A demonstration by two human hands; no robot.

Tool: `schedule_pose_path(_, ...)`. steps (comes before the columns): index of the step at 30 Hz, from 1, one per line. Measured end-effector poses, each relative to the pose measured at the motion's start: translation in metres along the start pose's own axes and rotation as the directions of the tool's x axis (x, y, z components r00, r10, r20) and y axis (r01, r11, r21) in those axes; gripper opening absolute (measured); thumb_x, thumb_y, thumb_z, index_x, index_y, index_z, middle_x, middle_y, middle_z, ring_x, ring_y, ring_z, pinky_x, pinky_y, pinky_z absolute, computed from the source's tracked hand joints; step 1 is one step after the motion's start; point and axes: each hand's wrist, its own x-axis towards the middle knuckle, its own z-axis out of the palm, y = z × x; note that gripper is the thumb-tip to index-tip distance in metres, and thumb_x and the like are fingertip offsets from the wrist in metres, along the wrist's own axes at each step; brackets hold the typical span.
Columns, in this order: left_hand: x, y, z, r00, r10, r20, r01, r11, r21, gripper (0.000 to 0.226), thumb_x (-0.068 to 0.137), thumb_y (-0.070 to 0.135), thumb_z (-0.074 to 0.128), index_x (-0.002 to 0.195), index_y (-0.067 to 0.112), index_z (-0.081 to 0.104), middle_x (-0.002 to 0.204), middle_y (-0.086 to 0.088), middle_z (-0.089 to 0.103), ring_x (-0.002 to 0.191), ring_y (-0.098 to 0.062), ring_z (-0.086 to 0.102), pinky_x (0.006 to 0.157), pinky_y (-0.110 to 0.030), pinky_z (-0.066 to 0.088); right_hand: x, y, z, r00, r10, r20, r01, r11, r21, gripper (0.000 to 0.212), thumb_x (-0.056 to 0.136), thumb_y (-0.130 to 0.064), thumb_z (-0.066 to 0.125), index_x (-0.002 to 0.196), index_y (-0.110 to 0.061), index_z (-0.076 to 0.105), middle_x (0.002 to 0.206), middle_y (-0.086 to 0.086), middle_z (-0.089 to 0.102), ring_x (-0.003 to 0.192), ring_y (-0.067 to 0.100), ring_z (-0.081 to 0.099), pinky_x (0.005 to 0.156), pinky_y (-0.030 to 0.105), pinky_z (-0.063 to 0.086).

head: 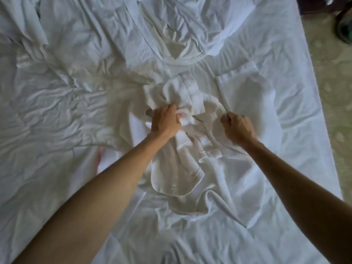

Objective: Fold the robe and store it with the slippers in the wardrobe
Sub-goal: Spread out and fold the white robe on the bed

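A white waffle-weave robe (219, 168) lies crumpled on the bed, its cloth bunched in the middle and a patch pocket spread flat at the upper right. My left hand (165, 121) grips a bunched wad of the robe's cloth near the centre. My right hand (238, 126) is curled into a fist around a fold of the robe just below the pocket. No slippers or wardrobe are in view.
The bed (57, 111) is covered with a wrinkled white sheet that fills most of the view. A rumpled duvet or pillow (190, 25) lies at the far side. The bed's right edge meets a pale patterned carpet (333, 92). A dark object (344, 33) stands at the top right.
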Motion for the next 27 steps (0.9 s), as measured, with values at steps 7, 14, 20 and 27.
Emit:
schedule_pose_path(7,-0.146,0.031,0.037,0.965,0.257,0.053,-0.213,0.885,-0.413,0.013,0.078,0.011,0.067,0.090,0.012,0.062,0.085,-0.006,0.066,0.081,-0.028,0.061,0.075,-0.038,0.050,-0.149,0.024,0.029,0.970,0.209,-0.128,-0.188,0.969,0.159,0.044,0.098,-0.039,0.032,0.081,-0.006,0.057,0.075,0.026,0.068,0.066,0.049,0.063,0.058,0.042,0.043)
schedule_pose_path(14,-0.169,0.026,0.037,0.981,0.192,0.004,-0.160,0.831,-0.533,0.012,0.078,0.012,0.072,0.086,0.017,0.064,0.088,0.002,0.061,0.083,-0.018,0.057,0.073,-0.036,0.050,-0.145,-0.022,-0.015,0.942,0.165,-0.291,0.020,0.841,0.540,0.033,0.097,-0.043,0.050,0.103,-0.016,0.067,0.101,-0.008,0.056,0.088,0.020,0.059,0.077,0.043,0.053)
schedule_pose_path(20,-0.183,0.023,0.006,0.984,-0.012,-0.177,-0.108,0.748,-0.654,0.004,0.093,0.020,0.055,0.096,0.018,0.054,0.086,0.000,0.065,0.081,-0.019,0.062,0.070,-0.033,0.051,-0.097,-0.091,-0.013,0.917,-0.018,-0.399,0.157,0.935,0.319,0.058,0.088,-0.045,0.061,0.131,-0.007,0.050,0.128,0.009,0.049,0.117,0.024,0.047,0.101,0.035,0.039)
schedule_pose_path(27,-0.176,-0.052,-0.039,0.764,-0.572,-0.300,0.194,0.646,-0.739,0.020,0.093,-0.011,0.043,0.108,-0.004,0.055,0.078,-0.003,0.057,0.067,-0.003,0.045,0.063,-0.014,0.034,-0.058,-0.131,-0.009,0.830,-0.481,-0.282,0.510,0.859,0.039,0.077,0.066,-0.013,0.052,0.143,-0.008,0.048,0.145,0.013,0.048,0.128,0.033,0.047,0.111,0.047,0.034)
